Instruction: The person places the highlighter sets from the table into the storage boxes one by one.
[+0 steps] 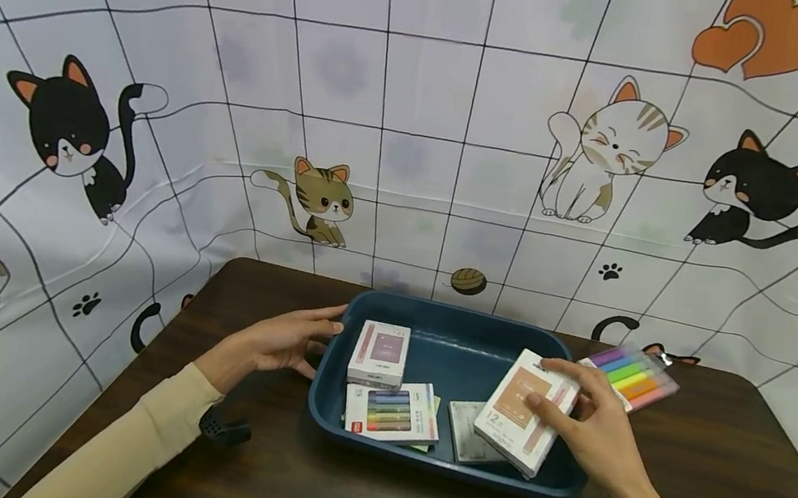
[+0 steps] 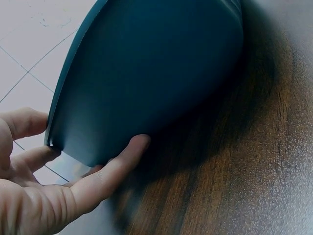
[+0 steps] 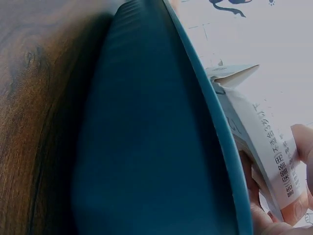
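My right hand (image 1: 597,435) pinches a white box with a tan label (image 1: 520,399), thumb on its front face. That box is tilted over the right part of a dark blue tray (image 1: 468,355) and overlaps a greyish flat box (image 1: 471,434) inside. At the tray's left end, my left hand (image 1: 284,342) touches the outer wall with its fingers extended, as the left wrist view shows along the tray's side (image 2: 146,73). Inside on the left lie a white box with a purple label (image 1: 379,354) and a box picturing coloured sticks (image 1: 388,412).
Behind the right hand, a clear pack of rainbow-coloured pens (image 1: 632,376) lies on the dark wooden table (image 1: 717,476). A cat-patterned sheet (image 1: 417,167) hangs behind the table. A black device (image 1: 226,428) sits at the left wrist.
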A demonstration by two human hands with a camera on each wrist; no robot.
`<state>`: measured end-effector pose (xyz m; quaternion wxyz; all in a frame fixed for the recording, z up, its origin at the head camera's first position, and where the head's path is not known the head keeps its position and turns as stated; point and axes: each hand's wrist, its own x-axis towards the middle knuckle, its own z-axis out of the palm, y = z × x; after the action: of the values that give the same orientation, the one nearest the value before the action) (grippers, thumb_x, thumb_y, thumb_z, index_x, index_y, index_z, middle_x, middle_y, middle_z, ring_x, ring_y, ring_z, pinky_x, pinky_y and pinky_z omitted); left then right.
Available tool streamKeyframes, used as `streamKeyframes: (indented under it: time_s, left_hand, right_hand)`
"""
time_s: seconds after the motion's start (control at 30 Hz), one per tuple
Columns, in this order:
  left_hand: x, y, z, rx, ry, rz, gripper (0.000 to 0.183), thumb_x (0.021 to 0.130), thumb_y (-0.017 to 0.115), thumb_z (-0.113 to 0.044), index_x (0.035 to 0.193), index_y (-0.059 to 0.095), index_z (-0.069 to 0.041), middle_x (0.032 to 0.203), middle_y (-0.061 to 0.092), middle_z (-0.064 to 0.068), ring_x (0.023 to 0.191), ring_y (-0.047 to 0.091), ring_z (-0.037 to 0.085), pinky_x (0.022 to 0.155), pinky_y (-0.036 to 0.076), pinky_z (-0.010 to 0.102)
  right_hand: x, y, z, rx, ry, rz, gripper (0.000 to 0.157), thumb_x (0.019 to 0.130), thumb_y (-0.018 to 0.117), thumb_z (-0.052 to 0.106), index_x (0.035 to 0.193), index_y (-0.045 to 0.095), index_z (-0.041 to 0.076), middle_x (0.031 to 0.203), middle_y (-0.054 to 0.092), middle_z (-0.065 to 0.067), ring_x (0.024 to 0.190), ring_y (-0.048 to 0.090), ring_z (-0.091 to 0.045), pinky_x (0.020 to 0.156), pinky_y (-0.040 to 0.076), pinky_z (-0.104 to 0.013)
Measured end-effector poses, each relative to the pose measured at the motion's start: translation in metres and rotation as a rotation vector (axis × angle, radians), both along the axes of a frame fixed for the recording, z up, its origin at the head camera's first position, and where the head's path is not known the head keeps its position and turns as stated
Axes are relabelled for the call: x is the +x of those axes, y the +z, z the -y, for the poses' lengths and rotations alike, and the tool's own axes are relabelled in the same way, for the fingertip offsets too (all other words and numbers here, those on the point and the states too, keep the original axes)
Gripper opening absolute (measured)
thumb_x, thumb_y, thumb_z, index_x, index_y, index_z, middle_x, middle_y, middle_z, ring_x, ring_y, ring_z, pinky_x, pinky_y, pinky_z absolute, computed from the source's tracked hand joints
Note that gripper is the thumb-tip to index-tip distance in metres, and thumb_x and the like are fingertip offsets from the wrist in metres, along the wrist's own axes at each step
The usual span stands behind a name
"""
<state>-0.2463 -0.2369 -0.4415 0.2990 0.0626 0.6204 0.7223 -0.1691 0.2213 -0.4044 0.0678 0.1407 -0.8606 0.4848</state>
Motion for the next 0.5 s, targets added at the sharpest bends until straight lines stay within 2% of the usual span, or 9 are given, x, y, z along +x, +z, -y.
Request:
streamKeyframes:
  time_s: [0.27, 0.5]
  left_hand:
    - [-0.0023, -0.0016, -0.001, -0.002, 0.02, 0.004, 0.064, 0.106, 0.058, -0.025, 0.163, 0.027, -0.027, 0.156, 0.034, 0.018, 0.138, 0.034, 0.05, 0.083, 0.051, 0.067]
    - [-0.0018, -0.0027, 0.0001, -0.004, 0.022, -0.001, 0.064, 0.107, 0.057, -0.025, 0.163, 0.027, -0.027, 0.157, 0.034, 0.018, 0.138, 0.034, 0.05, 0.084, 0.051, 0.067]
  right_hand:
    - [-0.0017, -0.0024, -0.0025, 0.012, 0.007, -0.022, 0.046, 0.096, 0.076, 0.023, 0.138, 0.061, 0.012, 0.138, 0.044, -0.015, 0.097, 0.06, -0.033, 0.068, 0.056, -0.027]
    - [-0.0018, -0.0071, 0.0015, -0.008, 0.023, 0.002, 0.046, 0.095, 0.076, 0.021, 0.138, 0.061, 0.013, 0.136, 0.043, -0.016, 0.099, 0.059, -0.036, 0.068, 0.057, -0.028]
